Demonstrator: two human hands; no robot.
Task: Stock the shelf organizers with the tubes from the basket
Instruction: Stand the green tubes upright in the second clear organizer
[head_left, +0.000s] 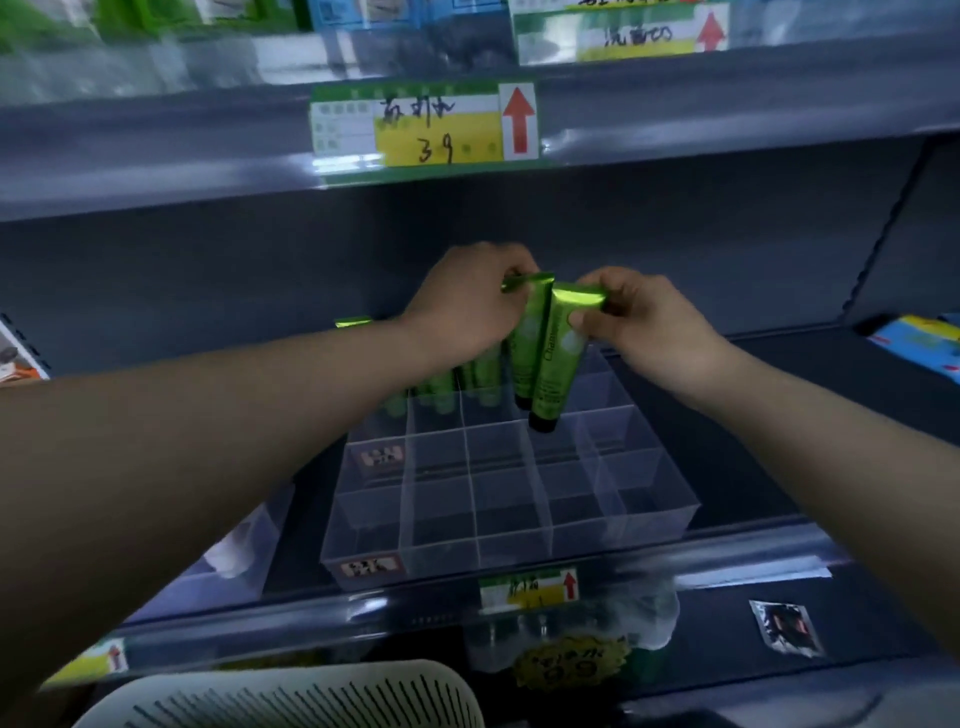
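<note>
A dark grey metal shelving unit (156, 291) fills the view, with a plain back panel and a perforated upright (883, 234) on the right. The upper shelf's front edge carries a green-and-yellow price label (410, 124) with a red arrow, and a smaller label (527, 587) sits on the near rail. Blurred green packs (130, 21) stand far above, and a blue packet (919, 345) lies at the right.

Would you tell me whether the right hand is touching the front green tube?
Touching. Head view: the right hand pinches the front green tube at its crimped end.
</note>
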